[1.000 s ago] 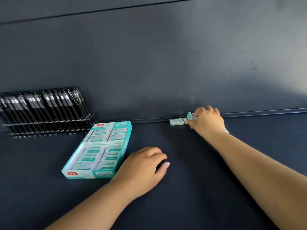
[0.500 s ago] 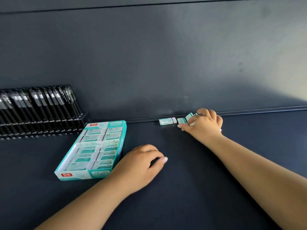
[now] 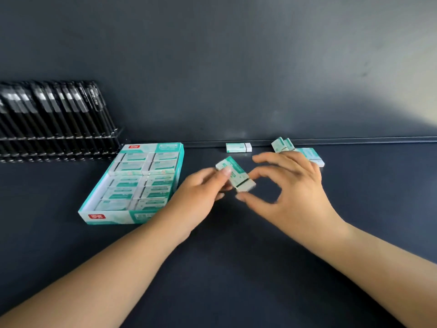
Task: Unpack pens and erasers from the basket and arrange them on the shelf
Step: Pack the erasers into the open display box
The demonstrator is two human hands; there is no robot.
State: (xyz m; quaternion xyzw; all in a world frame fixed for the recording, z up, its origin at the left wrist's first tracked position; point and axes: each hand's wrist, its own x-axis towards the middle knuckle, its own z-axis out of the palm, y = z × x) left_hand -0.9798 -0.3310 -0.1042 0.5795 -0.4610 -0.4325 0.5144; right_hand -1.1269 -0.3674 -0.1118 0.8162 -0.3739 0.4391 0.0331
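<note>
An eraser (image 3: 235, 174) in a teal-and-white sleeve is pinched at its upper end between the thumb and fingers of the left hand (image 3: 201, 197), and is held tilted above the dark shelf (image 3: 236, 268) near the centre of the view. The right hand (image 3: 290, 188) is seen just beside it at 3 o'clock, with fingers spread and loosely bent; its thumb and forefinger form an open ring around the eraser's lower end (whether they touch it cannot be told, since the hand is blurred).

At 9 o'clock from the hands, an open teal box of erasers (image 3: 132, 185) is laid flat on the shelf, with wrapped erasers packed inside in rows. Beyond it, at 10 o'clock, a rack of black pens (image 3: 54, 119) is stood against the dark back wall (image 3: 236, 67), the pens leaning in a close row.

At 12 o'clock, a single eraser (image 3: 238, 147) is laid flat along the rail at the foot of the wall. At 1 o'clock, two tilted erasers (image 3: 282, 144) are propped by that rail, and just beside them another flat eraser (image 3: 312, 156) is partly hidden behind the right hand's fingers.
</note>
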